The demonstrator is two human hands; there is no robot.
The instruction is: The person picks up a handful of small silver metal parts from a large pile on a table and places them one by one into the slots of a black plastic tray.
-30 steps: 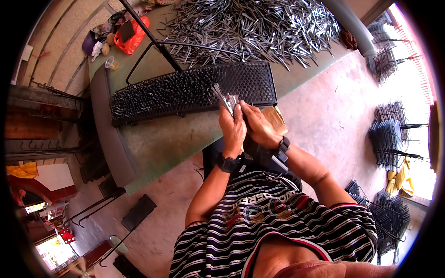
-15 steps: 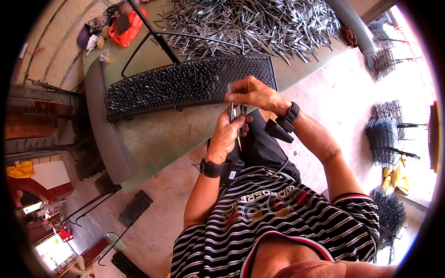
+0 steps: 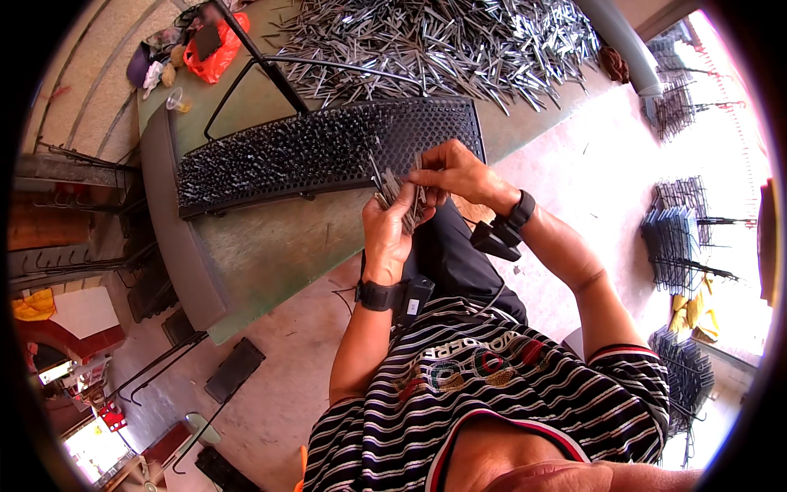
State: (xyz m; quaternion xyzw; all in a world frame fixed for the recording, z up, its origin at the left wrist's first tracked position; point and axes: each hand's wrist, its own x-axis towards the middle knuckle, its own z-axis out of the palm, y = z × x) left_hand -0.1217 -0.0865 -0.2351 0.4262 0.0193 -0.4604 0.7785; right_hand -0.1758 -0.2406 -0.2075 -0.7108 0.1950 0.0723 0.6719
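Observation:
My left hand (image 3: 385, 235) is closed round a bunch of thin metal strips (image 3: 392, 189), which fan out above its thumb. My right hand (image 3: 461, 174) meets it from the right, thumb and forefinger pinched on strips at the bunch's right side; how many it grips I cannot tell. Just beyond both hands lies a long black perforated rack (image 3: 438, 131). Short strips stand packed in its holes over the left and middle, while open holes show at its right end. My hands are at the rack's near edge.
A big heap of loose metal strips (image 3: 459, 49) covers the far part of the greenish table (image 3: 270, 262). A black metal frame (image 3: 261, 57) rises behind the rack. At the far left are a red plastic bag (image 3: 215, 53) and a clear cup (image 3: 176, 100). Wire racks (image 3: 676, 238) stand at right.
The strips in my left hand have turned and spread into a fan. My right hand has shifted slightly right and down, its fingers now against the bunch.

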